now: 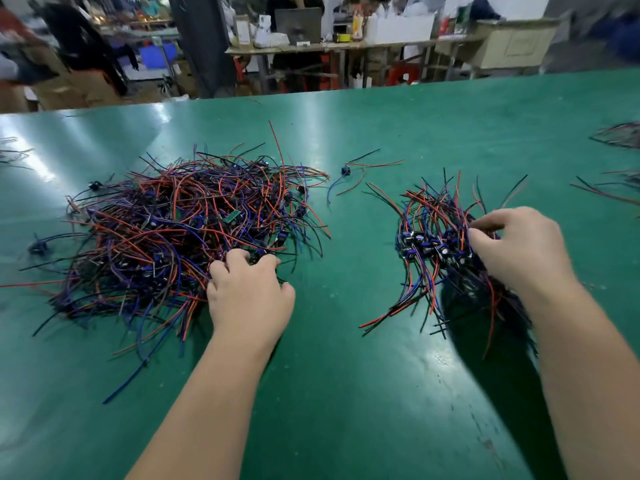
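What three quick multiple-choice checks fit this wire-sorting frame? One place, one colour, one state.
1. The smaller bundle of wired modules lies
A) to the right of the large pile
B) on top of it
C) behind it

2. The table top is
A) grey
B) green
C) white

3. The right hand
A) rests flat on bare table
B) hangs clear of everything
C) pinches wires of the smaller bundle

Key:
1 A, the two heaps sit side by side with bare table between them.
2 B, green shows all round both heaps.
3 C, thumb and forefinger close on wires at the bundle's right side.
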A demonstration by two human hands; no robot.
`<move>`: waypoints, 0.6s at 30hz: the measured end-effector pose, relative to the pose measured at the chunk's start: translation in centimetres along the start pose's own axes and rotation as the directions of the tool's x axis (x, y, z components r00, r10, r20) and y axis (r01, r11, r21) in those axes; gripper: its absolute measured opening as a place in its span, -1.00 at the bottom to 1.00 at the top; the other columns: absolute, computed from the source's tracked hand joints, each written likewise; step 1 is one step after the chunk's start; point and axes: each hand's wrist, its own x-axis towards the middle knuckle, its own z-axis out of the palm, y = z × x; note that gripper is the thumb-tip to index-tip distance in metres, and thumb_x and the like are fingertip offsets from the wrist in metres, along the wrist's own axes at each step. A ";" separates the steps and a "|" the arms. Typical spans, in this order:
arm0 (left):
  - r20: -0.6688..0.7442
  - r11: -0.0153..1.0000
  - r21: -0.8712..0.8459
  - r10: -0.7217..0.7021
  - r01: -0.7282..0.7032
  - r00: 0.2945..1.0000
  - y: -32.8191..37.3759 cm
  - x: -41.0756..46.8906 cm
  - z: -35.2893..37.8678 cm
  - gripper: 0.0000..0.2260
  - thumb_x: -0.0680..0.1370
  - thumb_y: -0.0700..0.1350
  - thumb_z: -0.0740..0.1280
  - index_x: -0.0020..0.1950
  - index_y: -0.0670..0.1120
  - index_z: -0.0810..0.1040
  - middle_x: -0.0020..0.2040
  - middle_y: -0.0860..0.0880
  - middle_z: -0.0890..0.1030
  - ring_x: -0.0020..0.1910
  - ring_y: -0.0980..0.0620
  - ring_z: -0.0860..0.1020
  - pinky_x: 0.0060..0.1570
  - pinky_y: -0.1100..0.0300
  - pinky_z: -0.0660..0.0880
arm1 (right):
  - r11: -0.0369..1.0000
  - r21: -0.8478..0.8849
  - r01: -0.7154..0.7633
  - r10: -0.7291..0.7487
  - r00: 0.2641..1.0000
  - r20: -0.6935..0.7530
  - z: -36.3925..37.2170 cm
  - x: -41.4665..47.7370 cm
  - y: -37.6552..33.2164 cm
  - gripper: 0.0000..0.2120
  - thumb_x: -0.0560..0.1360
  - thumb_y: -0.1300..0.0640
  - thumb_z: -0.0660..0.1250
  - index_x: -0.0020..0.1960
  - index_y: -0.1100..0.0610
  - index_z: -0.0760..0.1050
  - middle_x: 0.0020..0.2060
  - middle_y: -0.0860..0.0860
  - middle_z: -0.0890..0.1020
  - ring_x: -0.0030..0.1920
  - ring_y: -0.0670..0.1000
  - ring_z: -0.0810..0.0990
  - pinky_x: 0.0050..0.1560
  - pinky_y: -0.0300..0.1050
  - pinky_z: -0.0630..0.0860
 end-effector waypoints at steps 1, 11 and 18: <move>-0.001 1.000 -0.031 0.004 -0.004 1.000 -0.1 0.1 0.1 -0.64 0.52 -0.01 0.28 0.33 0.08 0.45 0.33 -0.10 0.33 0.25 -0.18 0.31 0.23 0.00 0.30 | 0.999 0.016 0.035 -0.035 0.999 0.001 0.2 -0.2 -0.5 -0.85 0.43 0.14 0.34 -0.08 0.09 0.67 -0.12 0.14 0.66 -0.05 0.17 0.56 -0.10 -0.09 0.41; -0.313 0.889 -0.400 0.094 -0.221 0.945 -0.2 1.1 -0.7 -0.78 0.48 -0.17 0.38 0.10 -0.20 0.59 0.04 -0.12 0.58 0.09 -0.07 0.51 0.13 0.27 0.30 | 0.952 0.260 0.162 -0.158 0.987 -0.038 0.8 -1.8 -3.1 -0.89 0.43 0.20 0.36 -0.13 0.09 0.67 -0.33 -0.13 0.59 -0.29 -0.12 0.51 -0.28 -0.40 0.28; -0.630 0.678 -0.399 0.287 -0.618 0.722 2.3 -0.8 -1.2 -0.85 0.42 -0.37 0.41 -0.05 -0.21 0.60 -0.12 -0.08 0.60 -0.08 -0.04 0.54 0.03 0.20 0.44 | 0.620 0.756 -0.210 -0.156 0.911 0.381 1.5 -3.5 -5.6 -0.85 0.48 0.30 0.34 -0.18 0.12 0.63 -0.39 -0.01 0.65 -0.40 -0.07 0.55 -0.30 -0.26 0.52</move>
